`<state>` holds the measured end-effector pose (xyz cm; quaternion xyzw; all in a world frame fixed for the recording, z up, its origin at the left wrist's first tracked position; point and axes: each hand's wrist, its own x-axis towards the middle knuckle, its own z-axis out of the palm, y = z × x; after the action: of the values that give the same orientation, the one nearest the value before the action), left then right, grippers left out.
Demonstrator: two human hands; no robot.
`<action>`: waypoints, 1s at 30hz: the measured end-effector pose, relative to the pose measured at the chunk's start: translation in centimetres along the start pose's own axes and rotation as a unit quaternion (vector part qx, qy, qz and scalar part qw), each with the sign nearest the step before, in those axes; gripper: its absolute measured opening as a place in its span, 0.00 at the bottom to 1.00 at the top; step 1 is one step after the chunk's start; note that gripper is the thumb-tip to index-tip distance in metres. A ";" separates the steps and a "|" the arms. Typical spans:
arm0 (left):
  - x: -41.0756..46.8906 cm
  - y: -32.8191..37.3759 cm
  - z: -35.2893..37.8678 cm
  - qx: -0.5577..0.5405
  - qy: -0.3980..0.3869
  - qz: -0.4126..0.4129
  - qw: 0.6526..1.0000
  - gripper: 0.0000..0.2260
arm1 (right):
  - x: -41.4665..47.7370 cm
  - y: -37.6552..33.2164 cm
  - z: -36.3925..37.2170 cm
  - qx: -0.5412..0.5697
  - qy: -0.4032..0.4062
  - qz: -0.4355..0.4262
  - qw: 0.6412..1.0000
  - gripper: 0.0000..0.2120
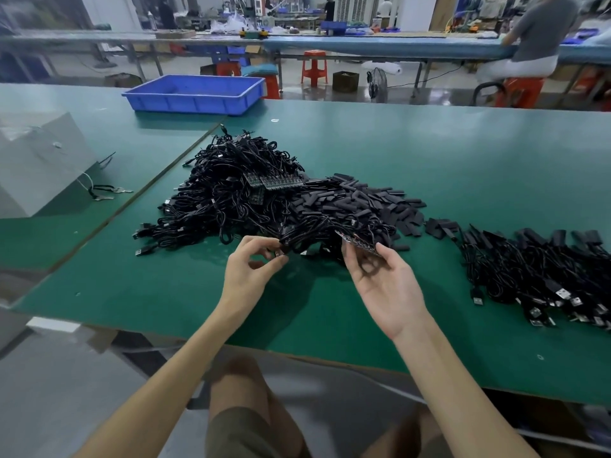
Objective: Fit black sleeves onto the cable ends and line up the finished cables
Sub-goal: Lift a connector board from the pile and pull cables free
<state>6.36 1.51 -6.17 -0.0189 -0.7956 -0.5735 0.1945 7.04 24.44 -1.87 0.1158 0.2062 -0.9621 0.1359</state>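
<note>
A big heap of black cables [231,190] lies mid-table, with a spread of flat black sleeves [370,201] to its right. My left hand [254,269] pinches a small cable end at the heap's near edge. My right hand [380,282], palm up, holds a small strip of circuit boards [358,243] between thumb and fingertips; a bundle of cables [324,229] hangs from it. Sleeved cables [545,269] lie lined up at the right, plugs toward me.
The green table [463,153] runs wide; a blue tray [195,90] stands at its far left. A grey box [36,160] with keys beside it sits at the left. Orange stools, another bench and seated people are beyond.
</note>
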 end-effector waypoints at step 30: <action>0.8 -1.7 -9.0 0.555 -0.112 0.135 0.813 0.25 | -0.7 -3.7 -2.3 -0.318 -0.031 -0.011 0.947 0.21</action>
<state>7.81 -7.49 -5.03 -0.0793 -0.9845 0.0041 0.1567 6.94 28.81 -2.43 0.0344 0.4987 -0.8509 0.1614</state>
